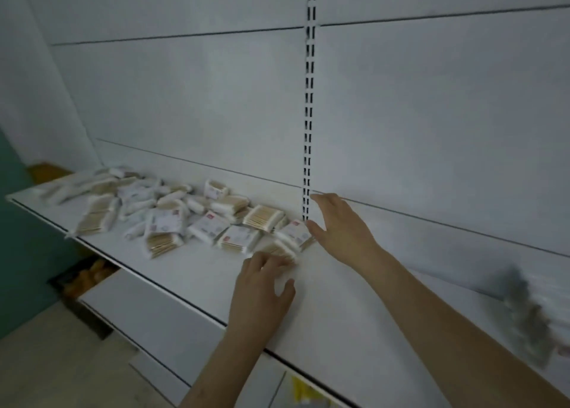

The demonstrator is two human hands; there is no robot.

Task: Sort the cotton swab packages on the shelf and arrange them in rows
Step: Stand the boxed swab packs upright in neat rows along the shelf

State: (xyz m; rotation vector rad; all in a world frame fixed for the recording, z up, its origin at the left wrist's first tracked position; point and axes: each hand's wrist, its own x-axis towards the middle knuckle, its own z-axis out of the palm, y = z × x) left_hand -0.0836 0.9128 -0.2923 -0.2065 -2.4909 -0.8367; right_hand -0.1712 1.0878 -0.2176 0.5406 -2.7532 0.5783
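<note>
Cotton swab packages [172, 213] lie in a loose, unsorted heap on the white shelf [200, 272], along its back edge toward the left end. Left hand [262, 287] rests on the pack nearest the front [277, 249], fingers curled over it. Right hand [339, 225] hovers beside the heap's right end, fingers straight, spread wide.

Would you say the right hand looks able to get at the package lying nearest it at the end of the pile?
Probably yes: the right hand is open beside that package, with nothing between them.
</note>
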